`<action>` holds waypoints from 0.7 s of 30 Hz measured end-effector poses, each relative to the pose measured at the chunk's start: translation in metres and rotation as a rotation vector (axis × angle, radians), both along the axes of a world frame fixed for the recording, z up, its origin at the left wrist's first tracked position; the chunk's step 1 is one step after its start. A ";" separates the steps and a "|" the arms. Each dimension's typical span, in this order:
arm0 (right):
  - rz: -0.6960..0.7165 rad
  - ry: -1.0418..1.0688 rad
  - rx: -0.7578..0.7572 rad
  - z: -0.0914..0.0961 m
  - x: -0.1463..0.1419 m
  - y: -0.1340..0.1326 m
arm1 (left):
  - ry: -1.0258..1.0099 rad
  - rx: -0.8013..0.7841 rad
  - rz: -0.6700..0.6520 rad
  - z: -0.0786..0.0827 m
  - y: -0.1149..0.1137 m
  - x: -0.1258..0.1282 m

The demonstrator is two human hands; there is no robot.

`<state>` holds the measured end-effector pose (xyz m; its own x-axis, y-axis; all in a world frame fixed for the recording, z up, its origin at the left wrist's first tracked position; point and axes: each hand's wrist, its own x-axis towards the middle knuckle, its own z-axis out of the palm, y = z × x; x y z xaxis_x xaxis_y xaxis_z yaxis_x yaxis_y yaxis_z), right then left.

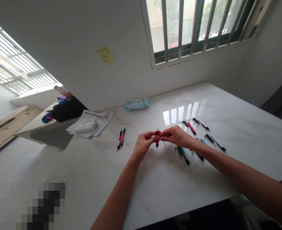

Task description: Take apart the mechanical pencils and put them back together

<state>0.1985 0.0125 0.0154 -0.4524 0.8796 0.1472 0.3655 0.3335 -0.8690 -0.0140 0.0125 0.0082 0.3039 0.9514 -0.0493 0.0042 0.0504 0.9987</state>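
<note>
Above the white marble-patterned table, my left hand (144,143) is closed around black and red pen parts (157,140), held upright between thumb and fingers. Close against it, my right hand (176,135) pinches a thin pen refill (164,143), whose ends stick out above and below the fingertips. Red-and-black pens (119,140) lie in a pair left of my hands. To the right, partly under my right forearm, are loose pen parts: a red barrel (192,128), a teal barrel (184,156), black pieces (209,138) and thin refills (200,159).
A pack of wipes (136,104) lies by the wall. Papers (100,126) with a white device (85,127) on them are at the left, near a grey panel (52,134). A yellow note (105,55) sticks to the wall beside a barred window (191,28).
</note>
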 end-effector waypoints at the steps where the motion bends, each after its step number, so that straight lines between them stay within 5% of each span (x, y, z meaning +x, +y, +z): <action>1: 0.000 0.000 -0.009 0.000 0.000 0.000 | 0.001 0.005 0.000 0.000 0.000 -0.001; 16: 0.020 0.062 -0.112 -0.004 0.001 0.002 | 0.022 0.056 -0.095 0.009 -0.003 0.000; 21: 0.247 -0.142 -0.169 -0.009 0.013 0.008 | -0.165 -0.046 0.019 0.008 -0.002 -0.002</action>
<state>0.2117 0.0206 0.0063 -0.6605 0.7475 -0.0714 0.4133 0.2826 -0.8656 -0.0163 0.0110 0.0158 0.2932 0.9551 -0.0434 -0.1615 0.0942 0.9824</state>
